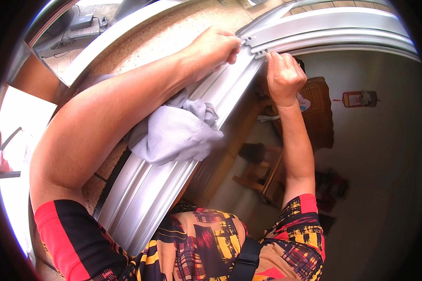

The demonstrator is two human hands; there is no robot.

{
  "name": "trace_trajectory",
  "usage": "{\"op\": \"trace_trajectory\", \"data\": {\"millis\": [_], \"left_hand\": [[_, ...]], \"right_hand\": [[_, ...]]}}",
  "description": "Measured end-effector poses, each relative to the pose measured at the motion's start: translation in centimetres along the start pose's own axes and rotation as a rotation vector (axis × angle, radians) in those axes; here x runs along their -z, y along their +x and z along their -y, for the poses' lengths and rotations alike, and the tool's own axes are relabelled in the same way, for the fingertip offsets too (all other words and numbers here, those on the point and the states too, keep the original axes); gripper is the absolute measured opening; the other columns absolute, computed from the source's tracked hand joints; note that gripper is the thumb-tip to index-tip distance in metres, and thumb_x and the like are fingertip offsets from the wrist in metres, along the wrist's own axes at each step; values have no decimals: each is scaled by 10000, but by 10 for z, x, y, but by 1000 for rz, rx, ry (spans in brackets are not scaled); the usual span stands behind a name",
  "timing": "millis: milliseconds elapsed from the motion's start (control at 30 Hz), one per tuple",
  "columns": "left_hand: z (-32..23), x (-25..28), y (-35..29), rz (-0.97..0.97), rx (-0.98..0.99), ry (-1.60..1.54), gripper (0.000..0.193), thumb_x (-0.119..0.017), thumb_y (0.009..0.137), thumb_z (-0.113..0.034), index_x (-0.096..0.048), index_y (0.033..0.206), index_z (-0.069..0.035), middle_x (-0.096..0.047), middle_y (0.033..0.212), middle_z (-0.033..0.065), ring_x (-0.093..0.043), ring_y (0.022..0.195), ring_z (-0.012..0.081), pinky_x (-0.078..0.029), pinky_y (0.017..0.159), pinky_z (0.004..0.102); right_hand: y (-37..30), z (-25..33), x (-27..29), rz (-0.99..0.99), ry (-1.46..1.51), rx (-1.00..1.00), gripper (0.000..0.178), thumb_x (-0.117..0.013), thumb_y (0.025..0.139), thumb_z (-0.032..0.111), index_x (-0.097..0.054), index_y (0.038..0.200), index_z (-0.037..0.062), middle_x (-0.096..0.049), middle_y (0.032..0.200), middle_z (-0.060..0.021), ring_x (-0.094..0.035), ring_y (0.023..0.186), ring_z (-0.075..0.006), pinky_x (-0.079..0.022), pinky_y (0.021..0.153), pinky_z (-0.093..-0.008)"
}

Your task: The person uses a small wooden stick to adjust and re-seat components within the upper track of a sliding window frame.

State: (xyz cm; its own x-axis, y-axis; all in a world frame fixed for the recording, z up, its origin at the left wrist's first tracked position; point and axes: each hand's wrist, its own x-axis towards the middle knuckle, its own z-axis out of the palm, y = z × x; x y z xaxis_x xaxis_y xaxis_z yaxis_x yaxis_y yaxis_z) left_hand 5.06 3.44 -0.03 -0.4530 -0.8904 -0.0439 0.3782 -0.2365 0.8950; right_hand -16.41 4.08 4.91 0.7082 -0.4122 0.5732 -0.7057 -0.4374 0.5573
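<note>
My left hand [215, 49] is at the far end of a silver metal window track [140, 192], its fingers closed at the corner. Just right of it, my right hand [286, 77] has its fingertips pinched together against the notched end of a silver frame piece [333, 30], beside small dark holes. Whatever either hand pinches is too small or hidden to make out. A crumpled grey cloth [178, 133] lies over the track below my left forearm.
Speckled stone ledge [183, 33] runs along the left of the track. To the right, beyond it, is a dim room with a carved wooden chair back [320, 112], a small wooden stool [262, 173] and a red hanging item [359, 99]. A dark device [82, 22] sits at upper left.
</note>
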Motion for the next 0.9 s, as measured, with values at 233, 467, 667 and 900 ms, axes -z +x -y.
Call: {"op": "trace_trajectory", "data": {"millis": [233, 467, 667, 900], "left_hand": [[-3, 0, -2, 5, -1, -2, 219, -511, 909, -217, -547, 715, -123, -518, 599, -22, -325, 449, 33, -243, 394, 197], [-1, 0, -4, 2, -15, 36, 220, -514, 901, -230, -544, 712, -123, -514, 601, -23, -326, 455, 34, -248, 402, 195], [2, 2, -3, 11, -24, 30, 218, -517, 898, -230, -543, 710, -123, -513, 602, -24, -326, 457, 33, -245, 403, 195], [1, 2, -5, 17, -13, 34, 217, -511, 900, -222, -543, 709, -124, -516, 602, -23, -325, 453, 34, -246, 402, 196]], "right_hand": [[-8, 14, 0, -45, 502, -525, 78, -698, 794, 59, -642, 761, 15, -619, 704, -116, -600, 606, -268, -472, 554, -320], [11, 8, 3, 29, 367, -397, 76, -684, 803, 81, -637, 759, 41, -633, 719, -108, -608, 613, -285, -467, 537, -341], [21, 5, 11, 176, 89, -114, 133, -658, 822, 150, -602, 719, 86, -602, 674, -54, -609, 595, -243, -449, 487, -338], [33, 10, 20, 229, -63, 133, 76, -606, 713, 110, -544, 669, 105, -541, 645, -34, -594, 588, -200, -449, 487, -312]]}}
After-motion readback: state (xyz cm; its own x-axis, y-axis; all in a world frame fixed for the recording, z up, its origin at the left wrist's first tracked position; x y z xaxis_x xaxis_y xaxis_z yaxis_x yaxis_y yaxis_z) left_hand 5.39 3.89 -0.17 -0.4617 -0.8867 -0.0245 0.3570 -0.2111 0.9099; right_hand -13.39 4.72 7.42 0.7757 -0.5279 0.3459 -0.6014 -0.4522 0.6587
